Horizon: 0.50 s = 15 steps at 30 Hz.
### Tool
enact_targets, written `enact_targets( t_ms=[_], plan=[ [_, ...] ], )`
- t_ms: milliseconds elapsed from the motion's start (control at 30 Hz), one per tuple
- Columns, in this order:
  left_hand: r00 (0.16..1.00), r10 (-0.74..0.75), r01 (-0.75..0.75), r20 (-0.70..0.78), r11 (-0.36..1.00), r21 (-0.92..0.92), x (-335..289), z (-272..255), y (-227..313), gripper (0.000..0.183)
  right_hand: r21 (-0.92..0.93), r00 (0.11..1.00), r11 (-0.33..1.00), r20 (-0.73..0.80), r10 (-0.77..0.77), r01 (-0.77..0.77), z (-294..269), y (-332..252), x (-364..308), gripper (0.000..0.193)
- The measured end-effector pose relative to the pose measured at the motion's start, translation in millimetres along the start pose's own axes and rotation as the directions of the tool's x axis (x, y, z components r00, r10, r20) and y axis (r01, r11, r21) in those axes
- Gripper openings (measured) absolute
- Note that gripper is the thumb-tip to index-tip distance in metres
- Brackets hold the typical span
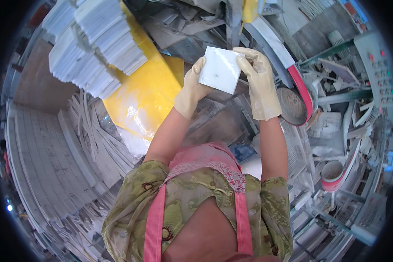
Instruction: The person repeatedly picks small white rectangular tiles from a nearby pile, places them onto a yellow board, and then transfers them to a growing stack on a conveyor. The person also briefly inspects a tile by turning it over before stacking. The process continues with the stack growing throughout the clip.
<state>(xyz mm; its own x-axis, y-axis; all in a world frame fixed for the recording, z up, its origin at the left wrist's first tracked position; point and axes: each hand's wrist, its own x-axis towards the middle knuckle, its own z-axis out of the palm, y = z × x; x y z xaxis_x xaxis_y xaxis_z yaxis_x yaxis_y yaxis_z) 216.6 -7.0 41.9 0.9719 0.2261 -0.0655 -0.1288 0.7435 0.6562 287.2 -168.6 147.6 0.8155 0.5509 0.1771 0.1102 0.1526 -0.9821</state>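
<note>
I am holding a white square tile (220, 72) up before me.
My gloved left fingers (199, 64) are grasping its left edge, and my gloved right fingers (249, 53) are pinching its upper right corner. On my left, stacks of white slabs (107, 35) are standing by a yellow sheet (148, 89). On my right, a round, pan-like grey hollow (292, 106) is sitting inside a red band (304, 89); I cannot tell whether its speckled grey is contents or bottom.
</note>
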Motion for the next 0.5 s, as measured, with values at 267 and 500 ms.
enact_targets(
  t_ms=[267, 500],
  plan=[
    [0.983, 0.183, -0.181, 0.012, 0.960, 0.214, -25.4, -29.6, 36.9, 0.066, -0.108, 0.994, 0.994, 0.110, -0.023, 0.035, 31.3, 20.0, 40.1, 0.026],
    [0.902, 0.401, -0.249, -0.159, 0.784, 0.569, -20.2, -8.0, 42.7, 0.066, -0.095, 0.943, 0.987, 0.321, -0.093, 0.130, 26.6, 29.7, 89.5, 0.025]
  ],
)
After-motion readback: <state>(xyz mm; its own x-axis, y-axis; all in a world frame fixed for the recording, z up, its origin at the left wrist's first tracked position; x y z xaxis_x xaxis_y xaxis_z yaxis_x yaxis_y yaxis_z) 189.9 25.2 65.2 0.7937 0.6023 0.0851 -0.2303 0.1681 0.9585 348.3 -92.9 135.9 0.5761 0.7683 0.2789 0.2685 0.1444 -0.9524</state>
